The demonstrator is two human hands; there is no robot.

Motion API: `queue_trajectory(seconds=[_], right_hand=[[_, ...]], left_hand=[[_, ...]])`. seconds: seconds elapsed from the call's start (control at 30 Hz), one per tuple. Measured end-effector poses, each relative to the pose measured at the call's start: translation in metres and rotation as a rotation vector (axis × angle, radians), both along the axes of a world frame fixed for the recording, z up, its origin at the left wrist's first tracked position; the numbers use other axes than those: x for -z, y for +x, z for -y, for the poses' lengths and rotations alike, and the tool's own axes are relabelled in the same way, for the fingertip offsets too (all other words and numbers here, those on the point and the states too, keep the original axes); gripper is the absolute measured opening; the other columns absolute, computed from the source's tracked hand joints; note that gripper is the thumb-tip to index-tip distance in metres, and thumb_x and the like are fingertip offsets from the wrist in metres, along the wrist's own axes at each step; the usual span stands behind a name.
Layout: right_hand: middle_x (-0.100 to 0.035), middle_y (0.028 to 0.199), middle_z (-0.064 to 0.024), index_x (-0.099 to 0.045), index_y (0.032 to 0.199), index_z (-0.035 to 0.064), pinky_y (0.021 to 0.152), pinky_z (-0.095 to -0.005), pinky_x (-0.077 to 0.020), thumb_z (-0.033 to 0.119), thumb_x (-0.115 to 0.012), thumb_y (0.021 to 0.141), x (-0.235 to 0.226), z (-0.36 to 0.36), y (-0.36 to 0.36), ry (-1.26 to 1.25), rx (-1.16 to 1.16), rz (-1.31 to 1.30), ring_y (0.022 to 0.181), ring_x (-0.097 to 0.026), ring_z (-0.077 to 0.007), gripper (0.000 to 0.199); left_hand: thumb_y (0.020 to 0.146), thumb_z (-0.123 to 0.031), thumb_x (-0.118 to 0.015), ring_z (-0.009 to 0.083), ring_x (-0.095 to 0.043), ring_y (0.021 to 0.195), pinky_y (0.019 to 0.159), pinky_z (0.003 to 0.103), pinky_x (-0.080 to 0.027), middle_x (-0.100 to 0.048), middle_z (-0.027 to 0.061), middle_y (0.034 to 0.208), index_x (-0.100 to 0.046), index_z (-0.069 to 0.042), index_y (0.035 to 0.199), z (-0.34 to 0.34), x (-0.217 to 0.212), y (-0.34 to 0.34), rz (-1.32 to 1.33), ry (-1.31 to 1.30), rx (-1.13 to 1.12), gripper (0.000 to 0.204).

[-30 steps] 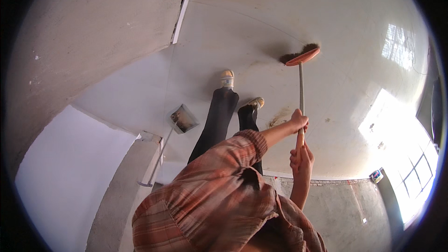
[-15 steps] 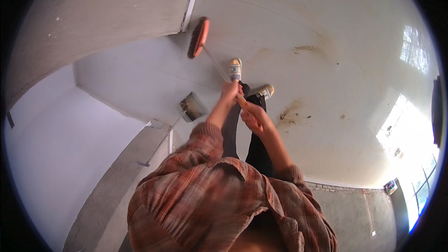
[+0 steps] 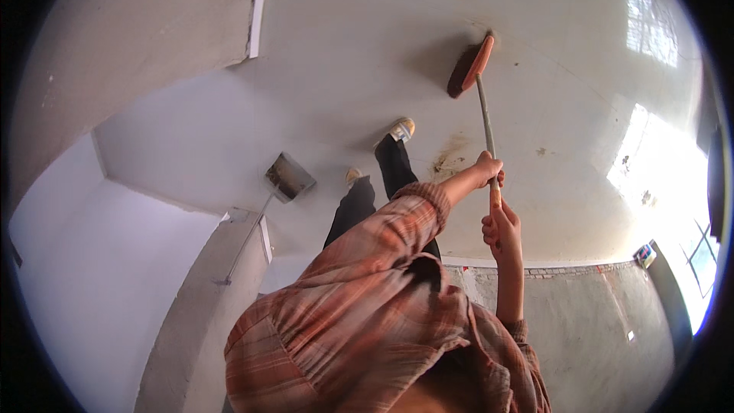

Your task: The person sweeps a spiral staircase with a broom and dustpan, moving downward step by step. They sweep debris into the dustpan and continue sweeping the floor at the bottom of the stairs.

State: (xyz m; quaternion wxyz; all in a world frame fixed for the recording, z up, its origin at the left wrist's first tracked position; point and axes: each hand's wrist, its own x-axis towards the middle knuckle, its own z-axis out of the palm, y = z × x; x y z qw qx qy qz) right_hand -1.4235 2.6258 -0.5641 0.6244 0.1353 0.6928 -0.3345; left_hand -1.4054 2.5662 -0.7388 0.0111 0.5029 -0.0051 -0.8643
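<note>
Both of my hands are wrapped round the handle of a broom (image 3: 485,111), which stretches away from me. My left hand (image 3: 486,170) grips it higher up, nearer the head, and my right hand (image 3: 502,229) closes on the wooden-coloured end nearest me. The orange broom head (image 3: 480,63) with dark bristles is at the far end, over the pale floor beyond my feet; whether the bristles touch the floor I cannot tell. Brown dirt (image 3: 449,159) marks the floor just left of the handle.
To the left stands a long-handled dustpan (image 3: 290,178) with dark debris in it, near the end of a low grey wall (image 3: 202,291). A larger partition (image 3: 153,23) rises at the upper left. Window light (image 3: 650,160) glares off the floor at right.
The broom has swung from the left of my feet to the right, and both hands moved right with it. My feet have shifted and my body has turned.
</note>
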Motion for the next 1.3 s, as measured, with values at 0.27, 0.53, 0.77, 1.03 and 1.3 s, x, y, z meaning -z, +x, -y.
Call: queue_trajectory(seconds=[0.27, 0.53, 0.77, 1.03, 1.3], right_hand=[[-0.044, 0.065, -0.0019, -0.031, 0.136, 0.0159, 0.034, -0.0164, -0.0279, 0.025, -0.049, 0.089, -0.036, 0.017, 0.049, -0.037, -0.035, 0.307, 0.042, -0.036, -0.0050, 0.051], [-0.045, 0.068, -0.0050, -0.044, 0.109, 0.0046, 0.032, -0.0132, -0.0273, 0.023, -0.048, 0.090, 0.061, 0.171, 0.135, -0.176, -0.306, 0.685, 0.043, -0.036, -0.0027, 0.027], [-0.044, 0.071, -0.0053, -0.042, 0.095, 0.0013, 0.029, -0.0113, -0.0250, 0.020, -0.053, 0.086, 0.140, 0.329, 0.182, -0.076, -0.329, 0.752, 0.045, -0.036, -0.0013, 0.024], [-0.042, 0.071, -0.0048, -0.040, 0.100, 0.0052, 0.027, -0.0105, -0.0226, 0.016, -0.051, 0.086, 0.154, 0.495, 0.135, -0.118, -0.202, 0.642, 0.042, -0.031, 0.0001, 0.021], [-0.045, 0.070, -0.0063, -0.040, 0.116, 0.0073, 0.031, -0.0122, -0.0254, 0.022, -0.046, 0.090, 0.113, 0.539, 0.141, -0.202, -0.145, 0.324, 0.044, -0.035, -0.0024, 0.030]], left_hand=[[0.080, -0.008, -0.050, 0.0194, -0.050, 0.041, 0.035, 0.035, -0.046, -0.047, 0.0110, 0.062, -0.031, 0.002, 0.082, 0.018, -0.041, 0.100, 0.172, -0.240, -0.190, 0.021], [0.078, -0.007, -0.050, 0.0214, -0.050, 0.042, 0.039, 0.035, -0.044, -0.048, 0.0095, 0.053, -0.048, 0.002, 0.073, 0.146, 0.006, 0.260, 0.487, -0.319, -0.512, 0.011], [0.075, 0.001, -0.045, 0.0210, -0.045, 0.045, 0.042, 0.039, -0.044, -0.045, 0.0112, 0.057, -0.044, 0.002, 0.073, 0.288, 0.098, 0.307, 0.477, -0.214, -0.818, 0.003], [0.075, 0.004, -0.042, 0.0223, -0.048, 0.046, 0.040, 0.039, -0.043, -0.047, 0.0150, 0.060, -0.040, 0.007, 0.073, 0.478, 0.126, 0.248, 0.512, -0.262, -0.736, 0.004], [0.073, 0.004, -0.048, 0.0208, -0.050, 0.045, 0.038, 0.036, -0.043, -0.048, 0.0135, 0.056, -0.044, 0.006, 0.069, 0.563, 0.085, 0.208, 0.244, -0.321, -0.436, 0.006]])
